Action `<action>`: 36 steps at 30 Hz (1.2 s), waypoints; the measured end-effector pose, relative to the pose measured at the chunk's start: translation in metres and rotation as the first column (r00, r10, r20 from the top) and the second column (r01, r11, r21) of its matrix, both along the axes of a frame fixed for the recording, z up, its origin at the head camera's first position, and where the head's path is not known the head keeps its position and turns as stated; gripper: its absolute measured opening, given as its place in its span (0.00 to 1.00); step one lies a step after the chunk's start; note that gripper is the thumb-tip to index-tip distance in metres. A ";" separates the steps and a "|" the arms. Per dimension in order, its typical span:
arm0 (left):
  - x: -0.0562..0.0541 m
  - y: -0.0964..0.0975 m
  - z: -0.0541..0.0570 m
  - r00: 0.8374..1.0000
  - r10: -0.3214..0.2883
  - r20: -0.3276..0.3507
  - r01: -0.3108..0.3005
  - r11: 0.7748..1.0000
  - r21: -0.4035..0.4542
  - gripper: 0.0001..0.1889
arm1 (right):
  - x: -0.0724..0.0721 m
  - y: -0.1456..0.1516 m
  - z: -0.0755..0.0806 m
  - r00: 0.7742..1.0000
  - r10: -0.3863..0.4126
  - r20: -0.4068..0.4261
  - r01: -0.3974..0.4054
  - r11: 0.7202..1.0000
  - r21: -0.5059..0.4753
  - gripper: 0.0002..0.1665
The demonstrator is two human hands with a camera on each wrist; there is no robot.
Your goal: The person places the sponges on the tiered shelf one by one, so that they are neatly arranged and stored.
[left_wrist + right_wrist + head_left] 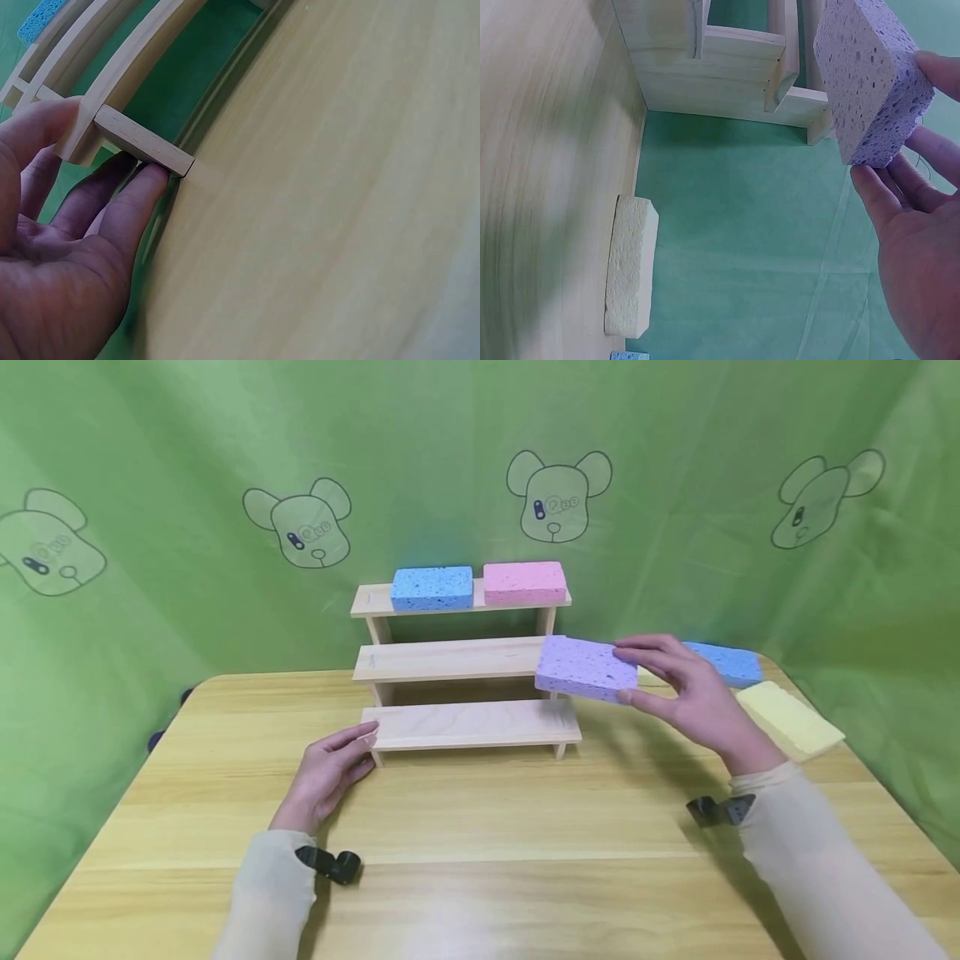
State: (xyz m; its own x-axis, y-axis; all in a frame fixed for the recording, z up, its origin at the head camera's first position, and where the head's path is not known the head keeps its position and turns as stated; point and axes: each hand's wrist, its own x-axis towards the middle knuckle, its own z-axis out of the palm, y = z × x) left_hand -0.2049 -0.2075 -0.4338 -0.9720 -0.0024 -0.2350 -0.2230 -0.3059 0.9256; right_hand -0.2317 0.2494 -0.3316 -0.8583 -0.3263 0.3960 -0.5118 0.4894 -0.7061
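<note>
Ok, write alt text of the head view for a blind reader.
A right hand holds a purple sponge near a three-tier wooden shelf whose left end the left hand grips. A blue sponge and a pink sponge sit on top; another blue sponge and yellow sponges lie on the table.

From the near side the head view looks down and forward across the bench (487,835); tilted wrist views face left grip (328,774) and right grip (693,697) closely; all share the wooden stand (472,725).
</note>
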 end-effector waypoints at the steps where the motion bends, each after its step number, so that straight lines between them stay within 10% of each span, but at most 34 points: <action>1: 0.000 0.000 0.000 1.000 -0.001 -0.003 0.001 1.000 -0.001 0.18 | 0.000 -0.001 0.000 1.000 0.003 -0.004 -0.003 1.000 -0.002 0.30; 36: 0.000 0.000 -0.003 1.000 -0.010 0.008 0.010 1.000 -0.013 0.24 | -0.022 -0.065 0.003 0.983 0.182 0.022 -0.177 0.974 -0.138 0.28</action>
